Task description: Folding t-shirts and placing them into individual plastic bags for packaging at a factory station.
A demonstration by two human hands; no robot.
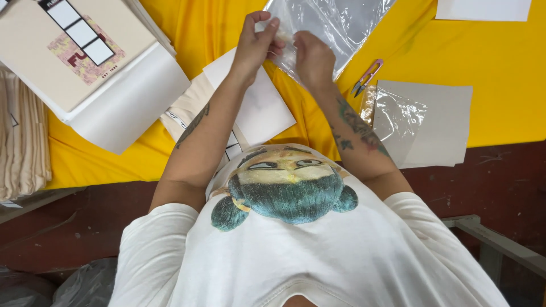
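- On the yellow-covered desk (pixel 500 74): one clear plastic bag (pixel 330 23), held up at its near edge, contents not discernible.
- Left hand (pixel 256 42) and right hand (pixel 313 57): fingers pinched closed on the bag's edge.
- One pink snips (pixel 367 77), just right of the bag.
- One stack of folded shirts (pixel 74 51), far left.

- Left hand (pixel 257 42) and right hand (pixel 311 57) pinch the edge of a clear plastic bag (pixel 330 23) over yellow cloth (pixel 500 68).
- A folded cream shirt (pixel 190 111) under white paper (pixel 261 108) lies below the hands.
- Pink thread snips (pixel 367 75) lie beside grey card sheets (pixel 438 122).
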